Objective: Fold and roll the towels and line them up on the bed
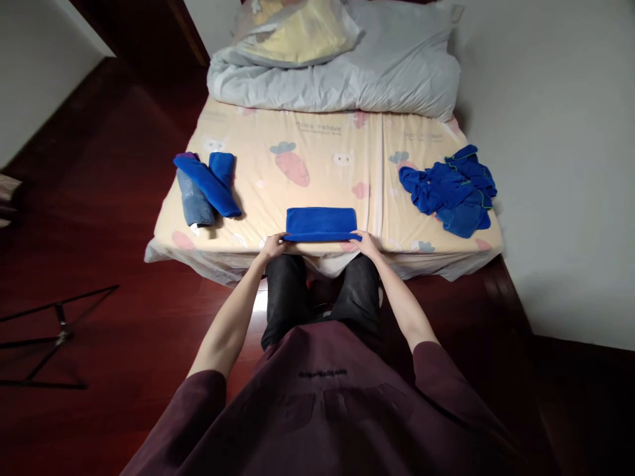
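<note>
A blue towel (pixel 321 218) lies on the bed near its front edge, its near side turned over into a narrow fold. My left hand (pixel 274 246) pinches the left end of that fold, and my right hand (pixel 366 244) grips the right end. To the left sit several rolled towels (pixel 208 185), blue and greyish blue, with one laid across the others. On the right is a crumpled heap of blue towels (pixel 451 188), some with green edging.
The bed (pixel 327 152) has a cream sheet printed with carrots. Behind, a pale quilt (pixel 397 73) and a bag with something yellow (pixel 307 33) are piled up. A black tripod stand (pixel 62 337) is on the dark red floor at left; a wall borders the right.
</note>
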The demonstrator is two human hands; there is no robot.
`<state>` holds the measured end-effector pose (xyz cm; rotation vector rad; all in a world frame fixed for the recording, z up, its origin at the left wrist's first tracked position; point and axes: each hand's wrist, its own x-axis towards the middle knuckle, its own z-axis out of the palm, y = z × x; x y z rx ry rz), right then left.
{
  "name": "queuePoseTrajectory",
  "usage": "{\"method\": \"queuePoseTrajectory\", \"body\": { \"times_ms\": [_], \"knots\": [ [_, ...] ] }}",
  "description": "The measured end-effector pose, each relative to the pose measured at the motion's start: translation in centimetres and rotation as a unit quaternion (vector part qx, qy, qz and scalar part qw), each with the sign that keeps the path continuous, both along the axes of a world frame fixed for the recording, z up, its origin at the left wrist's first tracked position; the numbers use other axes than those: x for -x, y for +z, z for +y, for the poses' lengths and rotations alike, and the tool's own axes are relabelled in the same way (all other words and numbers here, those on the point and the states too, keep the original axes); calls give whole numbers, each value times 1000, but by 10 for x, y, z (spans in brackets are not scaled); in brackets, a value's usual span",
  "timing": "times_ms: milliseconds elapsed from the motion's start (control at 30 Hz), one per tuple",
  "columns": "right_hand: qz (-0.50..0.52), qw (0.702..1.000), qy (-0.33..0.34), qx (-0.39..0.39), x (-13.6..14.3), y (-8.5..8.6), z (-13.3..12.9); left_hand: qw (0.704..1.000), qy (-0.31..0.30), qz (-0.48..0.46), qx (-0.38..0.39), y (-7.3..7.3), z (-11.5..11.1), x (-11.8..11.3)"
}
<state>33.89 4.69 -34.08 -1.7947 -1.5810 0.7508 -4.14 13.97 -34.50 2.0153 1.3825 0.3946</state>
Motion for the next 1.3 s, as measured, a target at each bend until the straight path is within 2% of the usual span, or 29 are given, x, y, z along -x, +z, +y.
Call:
{"method": "queuePoseTrajectory", "body": {
  "times_ms": [67, 167, 400, 533, 733, 967, 1300],
  "knots": [
    [78, 997, -12, -21, -2, -5, 2, 998, 19, -49, 14, -3, -1, 2],
    [142, 989, -30, -42, -3, -10, 4, 993, 53, -103, 29, -6, -8, 2],
    [173, 979, -84, -63, 2, -11, 4, 978, 98, -180, 28, 6, -22, -10],
    [184, 976, -98, -58, 2, -12, 4, 983, 113, -147, 10, 10, -22, -8],
    [216, 973, -83, -15, -5, -18, -2, 991, 119, -65, -5, 0, -20, -1],
    [242, 967, -78, -16, -6, -24, 0, 990, 126, -55, -11, -5, -22, 0],
    [215, 972, -96, -4, -5, -24, 3, 984, 170, -42, 24, -6, -13, -3]
  ]
}}
